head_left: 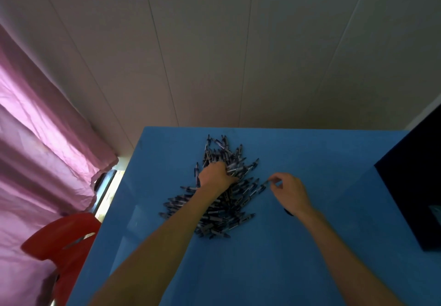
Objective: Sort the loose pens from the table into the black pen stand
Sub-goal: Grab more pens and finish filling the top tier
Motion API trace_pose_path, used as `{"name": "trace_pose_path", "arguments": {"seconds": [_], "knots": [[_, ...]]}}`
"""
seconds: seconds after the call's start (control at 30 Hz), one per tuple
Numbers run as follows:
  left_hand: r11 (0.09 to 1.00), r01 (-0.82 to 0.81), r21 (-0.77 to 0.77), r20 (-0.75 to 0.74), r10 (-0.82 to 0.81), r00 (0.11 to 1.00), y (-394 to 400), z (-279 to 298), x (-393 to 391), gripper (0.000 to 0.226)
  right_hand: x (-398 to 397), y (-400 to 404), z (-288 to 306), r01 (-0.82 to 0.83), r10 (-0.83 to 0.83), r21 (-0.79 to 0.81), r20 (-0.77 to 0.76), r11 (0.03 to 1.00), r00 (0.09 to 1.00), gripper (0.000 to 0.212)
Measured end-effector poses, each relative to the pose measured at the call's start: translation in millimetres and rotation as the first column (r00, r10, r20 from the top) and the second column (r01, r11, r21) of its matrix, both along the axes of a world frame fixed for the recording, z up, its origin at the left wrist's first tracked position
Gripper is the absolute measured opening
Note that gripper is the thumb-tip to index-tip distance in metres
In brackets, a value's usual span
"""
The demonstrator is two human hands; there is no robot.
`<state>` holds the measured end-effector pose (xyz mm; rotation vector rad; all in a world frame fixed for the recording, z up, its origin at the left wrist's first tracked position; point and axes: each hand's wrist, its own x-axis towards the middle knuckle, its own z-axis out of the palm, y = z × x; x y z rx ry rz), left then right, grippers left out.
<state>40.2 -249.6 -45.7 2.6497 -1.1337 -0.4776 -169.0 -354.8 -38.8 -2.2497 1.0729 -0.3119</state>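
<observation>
Blue table (286,246) carries our pile of pens (222,200). Our left hand (216,176) rests on the pile, fingers curled into it. Beside the pile, our right hand (290,192) pinches one pen (265,185) between thumb and fingertips.

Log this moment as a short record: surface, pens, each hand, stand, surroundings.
surface: blue table
pens: large pile of dark pens at the table's middle
left hand: left hand lies on the pile, its fingers among the pens; grip unclear
right hand: right hand pinches one pen at the pile's right edge
stand: black box at the right edge, only partly in view
surroundings: pink curtain, red chair to the left
</observation>
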Motion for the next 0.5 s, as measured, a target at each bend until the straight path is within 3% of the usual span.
{"name": "trace_pose_path", "arguments": {"seconds": [0.17, 0.3, 0.4, 0.5], "knots": [[1.000, 0.002, 0.023, -0.011, -0.002, 1.000, 0, -3, 2, 0.042, 4, -3, -2, -0.003, 0.003, 0.006, -0.004, 1.000, 1.000, 0.019], [0.992, -0.020, -0.125, -0.047, 0.015, 0.999, 4, -7, 6, 0.037, 9, -5, -8, -0.008, 0.008, 0.009, -0.002, 1.000, 1.000, 0.016], [0.958, -0.096, -0.269, -0.207, 0.040, 0.978, 3, -5, 15, 0.035, 13, -6, -10, -0.005, 0.005, 0.009, -0.006, 1.000, 1.000, 0.016], [0.922, -0.217, -0.319, -0.427, 0.064, 0.902, -8, -2, 31, 0.008, 16, -7, -9, -0.007, 0.007, 0.014, 0.000, 1.000, 1.000, 0.016]]}}
